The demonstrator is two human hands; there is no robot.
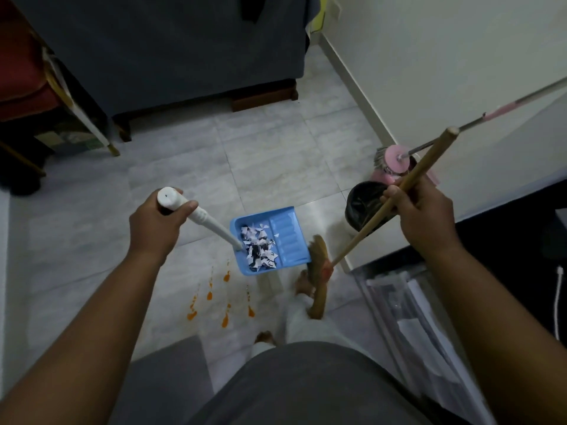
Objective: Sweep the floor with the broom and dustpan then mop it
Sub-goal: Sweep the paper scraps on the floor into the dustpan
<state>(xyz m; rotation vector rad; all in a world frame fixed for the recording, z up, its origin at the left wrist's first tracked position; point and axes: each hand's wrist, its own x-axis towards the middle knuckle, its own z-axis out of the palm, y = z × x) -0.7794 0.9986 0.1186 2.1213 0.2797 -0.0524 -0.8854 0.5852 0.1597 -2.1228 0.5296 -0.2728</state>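
My left hand (158, 222) grips the top of the white handle (202, 216) of a blue dustpan (283, 233). The pan sits low over the tiled floor and holds a heap of paper scraps (259, 248). My right hand (425, 214) grips the wooden stick of the broom (399, 191). Its straw head (317, 262) hangs just right of the dustpan, by my foot. A pink mop (397, 159) leans on the wall at the right, its head over a pink bucket.
Orange spill drops (225, 294) stain the floor tiles left of my feet. A black-lined bin (363, 207) stands behind the broom stick. A dark-covered bed (171, 53) fills the back, a chair the left, a clear plastic case (408, 305) the right.
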